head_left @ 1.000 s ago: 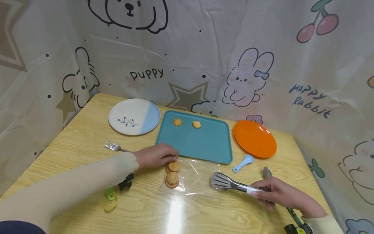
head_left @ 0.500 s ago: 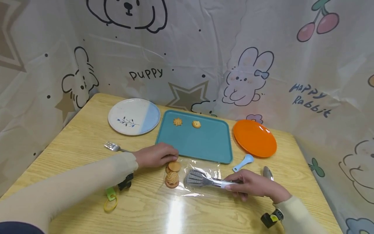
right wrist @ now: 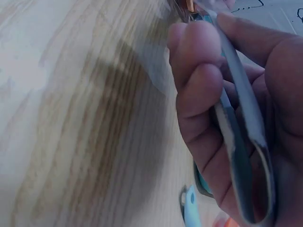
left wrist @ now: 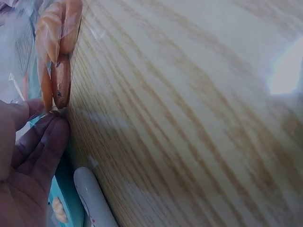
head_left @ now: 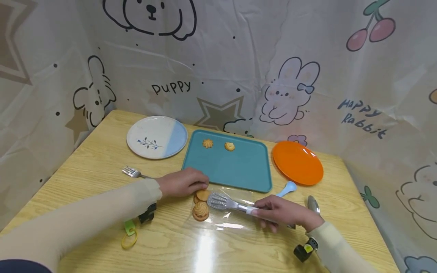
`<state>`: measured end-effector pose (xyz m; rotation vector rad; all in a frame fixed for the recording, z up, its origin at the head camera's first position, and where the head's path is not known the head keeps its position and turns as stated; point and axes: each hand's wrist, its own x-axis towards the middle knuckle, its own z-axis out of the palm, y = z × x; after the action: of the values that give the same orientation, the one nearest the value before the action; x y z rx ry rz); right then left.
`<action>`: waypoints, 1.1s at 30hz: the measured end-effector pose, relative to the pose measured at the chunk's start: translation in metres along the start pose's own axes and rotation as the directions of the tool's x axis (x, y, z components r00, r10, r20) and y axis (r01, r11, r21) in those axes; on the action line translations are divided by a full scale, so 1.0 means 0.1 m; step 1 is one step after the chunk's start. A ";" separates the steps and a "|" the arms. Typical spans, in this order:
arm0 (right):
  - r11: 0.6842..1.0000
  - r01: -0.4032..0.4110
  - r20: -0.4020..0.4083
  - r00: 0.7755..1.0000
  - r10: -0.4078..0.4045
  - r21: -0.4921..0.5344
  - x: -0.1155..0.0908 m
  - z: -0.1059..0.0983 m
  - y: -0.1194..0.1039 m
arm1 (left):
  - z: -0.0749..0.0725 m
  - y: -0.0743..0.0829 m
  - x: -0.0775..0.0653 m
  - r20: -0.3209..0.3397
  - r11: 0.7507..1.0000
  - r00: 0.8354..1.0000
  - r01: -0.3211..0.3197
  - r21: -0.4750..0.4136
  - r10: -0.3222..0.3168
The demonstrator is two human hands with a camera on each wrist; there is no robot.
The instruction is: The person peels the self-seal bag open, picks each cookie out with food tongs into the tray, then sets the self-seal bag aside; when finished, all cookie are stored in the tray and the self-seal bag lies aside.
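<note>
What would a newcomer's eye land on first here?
Probably the bright orange plate, just right of the teal tray toward the back of the table. Next, the metal tongs in the right hand, front centre, head close beside the cookies at the clear bag. Behind everything, cartoon-printed cloth.

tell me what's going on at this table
A person's right grip holds metal tongs over clear plastic, with the far end right beside a cluster of cookies; contact is unclear. Their left grip pinches the plastic near those cookies. Two more cookies lie on the teal tray. A white-and-blue plate and an orange plate flank it.
</note>
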<state>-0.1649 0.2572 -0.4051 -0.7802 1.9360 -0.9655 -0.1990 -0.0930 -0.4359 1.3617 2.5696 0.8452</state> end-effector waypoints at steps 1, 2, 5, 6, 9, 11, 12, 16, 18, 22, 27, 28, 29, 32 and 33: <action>1.000 -0.001 -0.009 1.000 0.001 0.002 0.00 0.00 0.00 | 0.00 0.00 0.00 0.001 1.000 1.000 0.005 -0.001 -0.005; 1.000 0.002 -0.015 1.000 -0.002 0.001 0.01 0.00 0.00 | 0.00 0.00 0.00 0.002 1.000 1.000 0.007 -0.004 -0.007; 1.000 0.021 -0.022 1.000 -0.021 -0.001 0.04 0.01 0.01 | -0.01 0.01 0.00 0.004 1.000 1.000 0.009 -0.013 -0.009; 1.000 0.027 -0.026 0.999 -0.027 -0.003 0.05 0.01 0.02 | -0.01 0.01 0.00 0.007 1.000 1.000 0.010 -0.018 -0.010; 0.999 0.038 -0.041 0.998 -0.039 -0.013 0.06 0.02 0.02 | -0.02 0.02 0.00 0.010 0.999 1.000 0.015 -0.032 -0.014; 0.999 0.042 -0.048 0.998 -0.043 -0.017 0.05 0.03 0.02 | -0.02 0.02 0.00 0.010 0.999 1.000 0.017 -0.039 -0.017; 0.999 0.042 -0.052 0.998 -0.042 -0.018 0.05 0.03 0.02 | -0.02 0.02 0.00 0.009 0.999 1.000 0.019 -0.043 -0.019; 0.999 0.042 -0.058 0.997 -0.042 -0.003 0.04 0.03 0.03 | -0.02 0.02 0.00 0.004 0.998 1.000 0.020 -0.054 -0.020; 0.999 0.032 -0.060 0.998 -0.031 0.012 0.04 0.04 0.05 | -0.02 0.02 0.00 0.004 0.998 1.000 0.023 -0.056 -0.023; 0.999 0.014 -0.062 0.998 -0.012 0.044 0.05 0.05 0.07 | -0.03 0.02 -0.01 0.004 0.998 1.000 0.029 -0.052 -0.028; 0.998 0.028 -0.054 0.998 -0.025 0.062 0.07 0.07 0.09 | -0.03 0.03 0.00 0.006 0.998 1.000 0.028 -0.054 -0.028; 0.998 0.032 -0.051 0.998 -0.029 0.062 0.07 0.07 0.10 | -0.03 0.03 0.00 0.006 0.998 1.000 0.028 -0.052 -0.028; 0.997 0.036 -0.050 0.998 -0.033 0.063 0.08 0.07 0.10 | -0.03 0.03 0.00 0.007 0.998 1.000 0.030 -0.050 -0.030; 0.997 0.034 -0.053 0.998 -0.030 0.066 0.09 0.07 0.12 | -0.01 0.01 0.00 0.009 0.998 0.999 0.035 -0.050 -0.035; 0.997 0.027 -0.057 0.998 -0.024 0.068 0.08 0.07 0.12 | -0.01 0.00 0.00 0.009 0.998 0.999 0.037 -0.050 -0.036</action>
<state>-0.1643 0.2544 -0.4211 -0.7473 1.9338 -1.0740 -0.1991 -0.0929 -0.4349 1.2980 2.5406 0.8897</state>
